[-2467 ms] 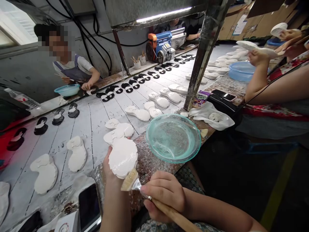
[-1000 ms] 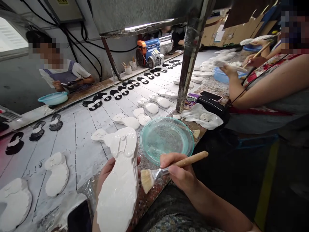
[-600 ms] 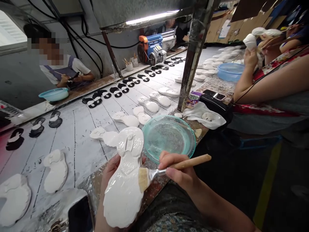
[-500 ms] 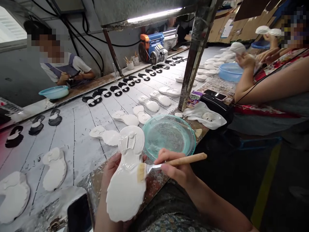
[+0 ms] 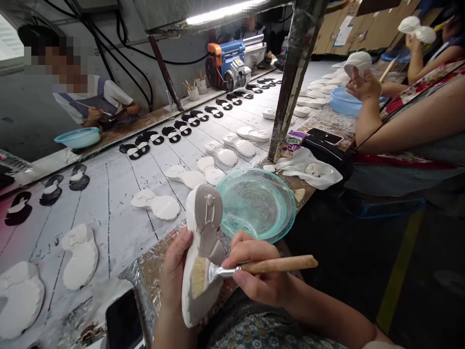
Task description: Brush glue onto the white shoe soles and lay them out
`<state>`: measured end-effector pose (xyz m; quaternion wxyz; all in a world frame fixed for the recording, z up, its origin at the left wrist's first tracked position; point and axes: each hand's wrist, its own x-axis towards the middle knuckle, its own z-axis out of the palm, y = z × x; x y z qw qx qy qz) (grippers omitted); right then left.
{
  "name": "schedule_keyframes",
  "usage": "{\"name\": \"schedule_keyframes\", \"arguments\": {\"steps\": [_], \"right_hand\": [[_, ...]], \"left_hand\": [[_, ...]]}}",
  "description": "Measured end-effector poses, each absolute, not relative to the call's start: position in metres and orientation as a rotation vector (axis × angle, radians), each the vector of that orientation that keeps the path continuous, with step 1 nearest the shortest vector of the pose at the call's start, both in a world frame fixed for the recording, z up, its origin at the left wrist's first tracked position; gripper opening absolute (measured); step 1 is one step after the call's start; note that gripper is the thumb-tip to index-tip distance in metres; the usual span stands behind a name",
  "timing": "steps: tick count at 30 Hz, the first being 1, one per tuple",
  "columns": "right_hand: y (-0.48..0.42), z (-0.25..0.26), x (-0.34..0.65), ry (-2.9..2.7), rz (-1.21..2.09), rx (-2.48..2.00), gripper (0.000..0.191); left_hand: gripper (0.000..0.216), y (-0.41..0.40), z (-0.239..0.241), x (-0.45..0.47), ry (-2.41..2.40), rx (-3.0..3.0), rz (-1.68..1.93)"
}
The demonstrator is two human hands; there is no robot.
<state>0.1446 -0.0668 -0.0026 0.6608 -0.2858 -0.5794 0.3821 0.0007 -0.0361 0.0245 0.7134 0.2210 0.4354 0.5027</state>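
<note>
A white shoe sole (image 5: 207, 213) is held up in front of me, tilted on its side, its heel end pointing away. My left hand (image 5: 177, 259) grips it by the left edge, with most of the fingers hidden behind it. In my right hand (image 5: 259, 266) is a paintbrush (image 5: 279, 264) with a wooden handle and a metal ferrule. Its pale bristles lie against the sole's broad forefoot part. Just beyond the sole stands a turquoise basin (image 5: 292, 206) with clear, wet-looking liquid in it.
White soles (image 5: 156, 203) and black-and-white soles (image 5: 145, 144) lie in rows along the pale belt (image 5: 119, 194). A phone (image 5: 124, 320) rests at the near edge. A metal post (image 5: 292, 82) rises past the basin. Co-workers sit opposite and to the right, one beside a blue basin (image 5: 347, 102).
The sole has turned from facing me flat to tilted sideways. The brush has moved left and slightly down, from the sole's right edge onto its forefoot surface.
</note>
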Motion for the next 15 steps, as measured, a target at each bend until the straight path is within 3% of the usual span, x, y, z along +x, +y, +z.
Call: {"name": "schedule_keyframes", "arguments": {"steps": [15], "right_hand": [[-0.0604, -0.0002, 0.1484, -1.279, 0.969, -0.723, 0.016]], "left_hand": [[0.016, -0.0421, 0.0234, 0.0004, 1.031, 0.603, 1.243]]}}
